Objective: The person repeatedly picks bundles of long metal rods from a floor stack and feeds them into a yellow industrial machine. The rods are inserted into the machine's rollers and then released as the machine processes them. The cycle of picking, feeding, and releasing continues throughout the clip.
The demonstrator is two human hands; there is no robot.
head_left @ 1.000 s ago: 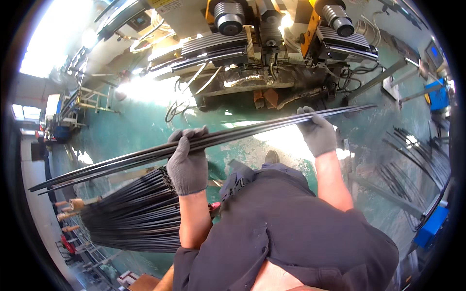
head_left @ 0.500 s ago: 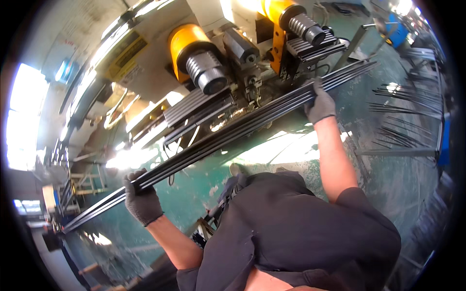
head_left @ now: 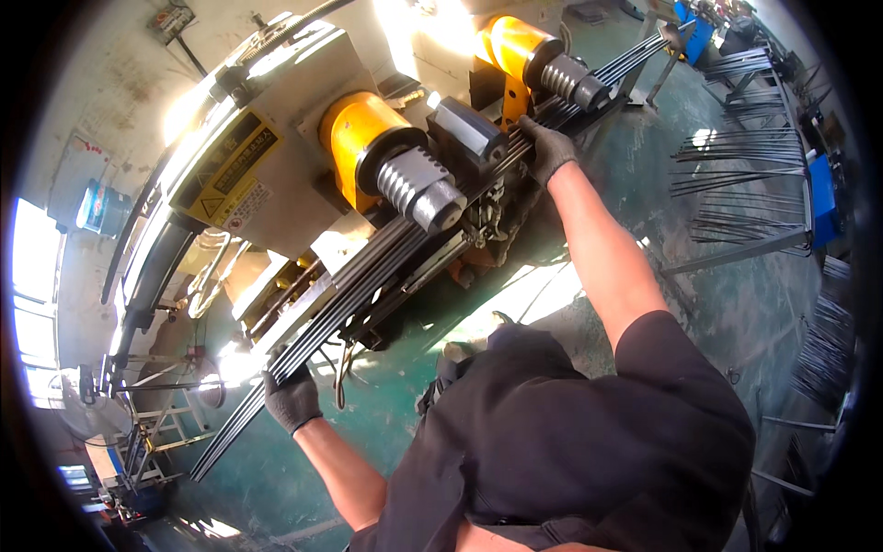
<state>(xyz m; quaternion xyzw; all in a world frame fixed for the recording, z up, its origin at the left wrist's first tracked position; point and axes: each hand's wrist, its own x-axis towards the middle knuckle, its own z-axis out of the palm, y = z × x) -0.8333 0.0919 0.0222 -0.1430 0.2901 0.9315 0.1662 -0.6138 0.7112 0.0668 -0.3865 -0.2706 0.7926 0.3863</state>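
Note:
A bundle of several long, thin dark metal rods [head_left: 241, 421] slants up across the view from lower left to upper right. My left hand [head_left: 292, 397], in a dark grey glove, is closed around the bundle near its lower end. Farther along, my gloved right hand [head_left: 550, 152] grips the same rods near the bending machine's far roller. The rods pass beneath the front ridged steel roller [head_left: 414, 189], which sticks out of a yellow housing [head_left: 354, 138]. A second ridged roller [head_left: 572, 81] with its yellow housing [head_left: 517, 48] stands beyond. My right fingertips are partly hidden behind the rods.
A dark hexagonal block [head_left: 464, 129] projects between the rollers. Cords [head_left: 342, 373] hang below the machine. At right, a metal rack [head_left: 736, 253] holds several bundles of thin rods. A metal frame [head_left: 170, 419] stands at left on the green floor [head_left: 386, 368].
Both hands have carried the rods away from my body into the machine, up against the rollers. The bundle now slants more steeply, and its lower end has swung in from the left.

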